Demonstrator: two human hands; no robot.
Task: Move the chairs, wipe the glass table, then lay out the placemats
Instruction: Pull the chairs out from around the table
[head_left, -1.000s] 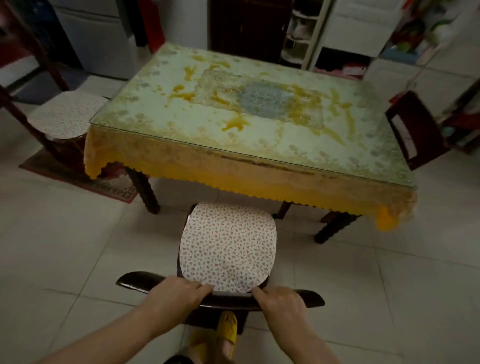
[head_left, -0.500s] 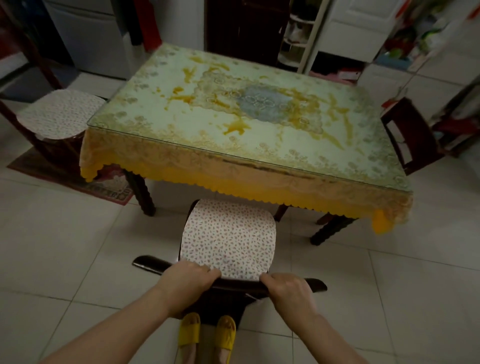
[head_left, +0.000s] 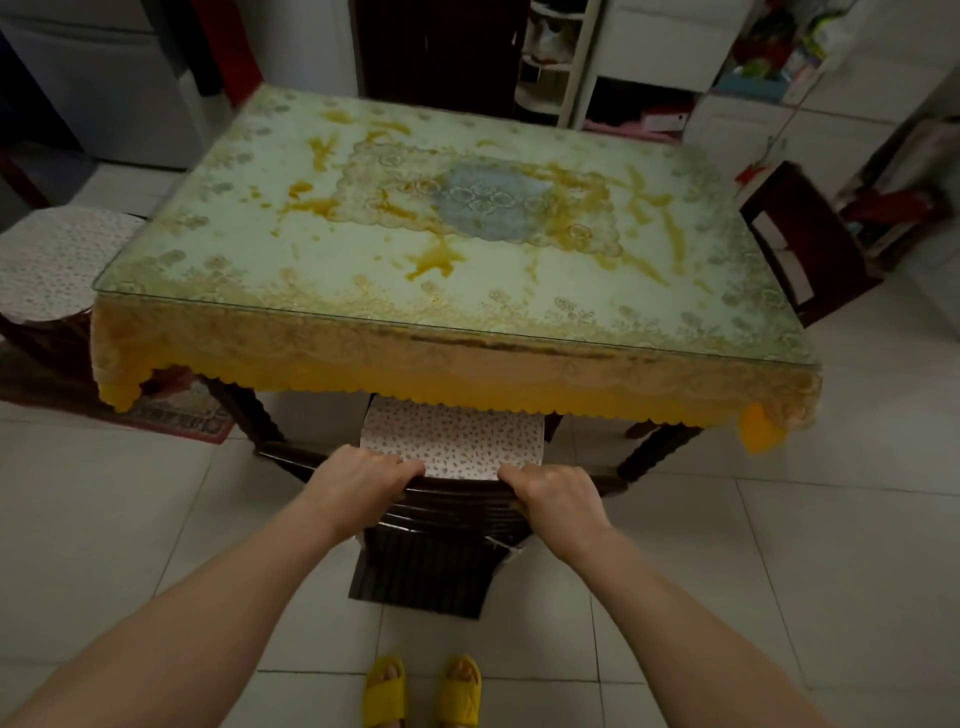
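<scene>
A dark wooden chair (head_left: 436, 561) with a speckled seat cushion (head_left: 457, 441) stands at the near side of the glass-topped table (head_left: 363, 280), its seat partly under the yellow lace tablecloth. My left hand (head_left: 363, 475) and my right hand (head_left: 558, 491) both grip the chair's curved top rail, fingers curled over it. The glass top shows yellow-orange smears. No placemats or cloth are in view.
A second chair with a speckled cushion (head_left: 52, 265) sits at the table's left end, over a red rug (head_left: 176, 415). A third dark chair (head_left: 800, 244) stands at the right end. Cabinets and shelves line the back wall. My yellow slippers (head_left: 421, 691) are on pale tiles.
The chair has moved forward, its seat sliding under the table edge, with both hands still gripping the top rail. My arms are stretched out further.
</scene>
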